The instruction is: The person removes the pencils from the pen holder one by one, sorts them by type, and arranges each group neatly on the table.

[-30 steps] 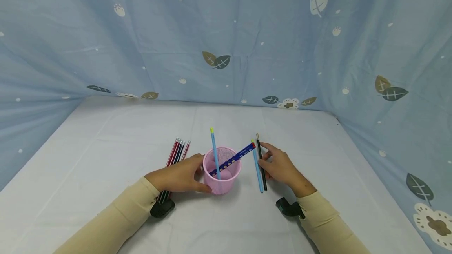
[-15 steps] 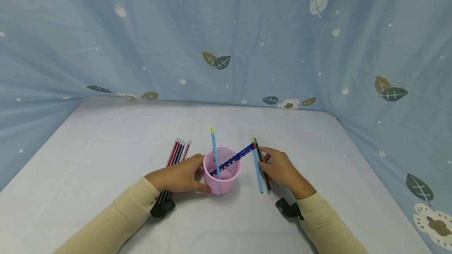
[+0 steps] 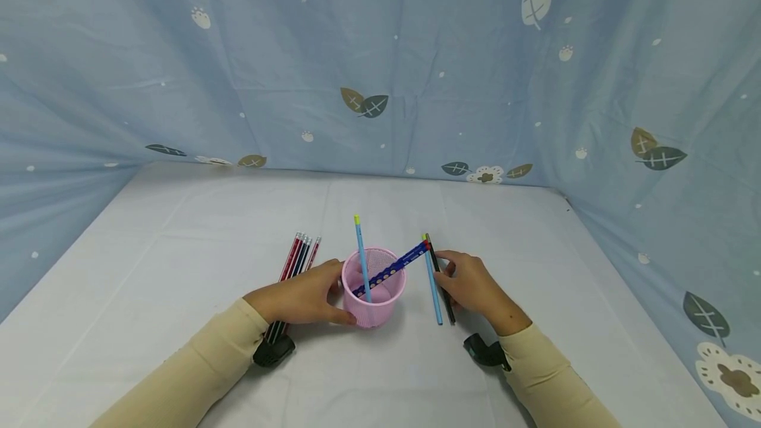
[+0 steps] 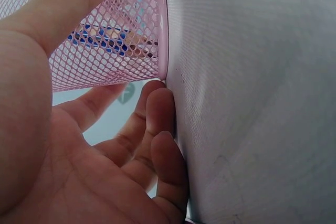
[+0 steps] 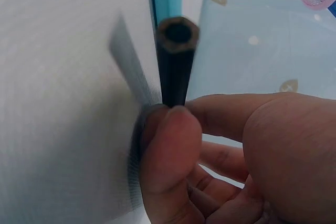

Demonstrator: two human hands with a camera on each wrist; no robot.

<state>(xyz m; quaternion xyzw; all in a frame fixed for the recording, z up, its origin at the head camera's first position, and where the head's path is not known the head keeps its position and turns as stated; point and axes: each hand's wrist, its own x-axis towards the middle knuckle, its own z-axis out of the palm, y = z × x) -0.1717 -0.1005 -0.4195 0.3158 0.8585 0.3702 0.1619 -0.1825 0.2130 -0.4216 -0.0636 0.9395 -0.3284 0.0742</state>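
My left hand [image 3: 306, 292] holds the side of a pink mesh pencil cup [image 3: 373, 319], its thumb along the front. The left wrist view shows the cup's mesh [image 4: 94, 72] between thumb and fingers. A light blue pencil [image 3: 361, 249] and dark blue dotted pencils [image 3: 401, 264] lean inside it. To the cup's right, my right hand [image 3: 470, 283] pinches a black pencil [image 3: 433, 254]. Its bare, unsharpened-looking end [image 5: 178, 34] points at the right wrist camera. Another light blue pencil [image 3: 436, 296] lies close beside it on the table.
Several red and dark pencils [image 3: 292, 256] lie left of the cup, partly hidden under the left hand and wrist. A white cloth covers the table [image 3: 208, 230]. Behind and beside it hangs a blue patterned curtain [image 3: 464, 84].
The black pencil has tilted and its far end has shifted left, over the light blue pencil's tip. My right hand has moved slightly closer; the left hand and cup have stayed put.
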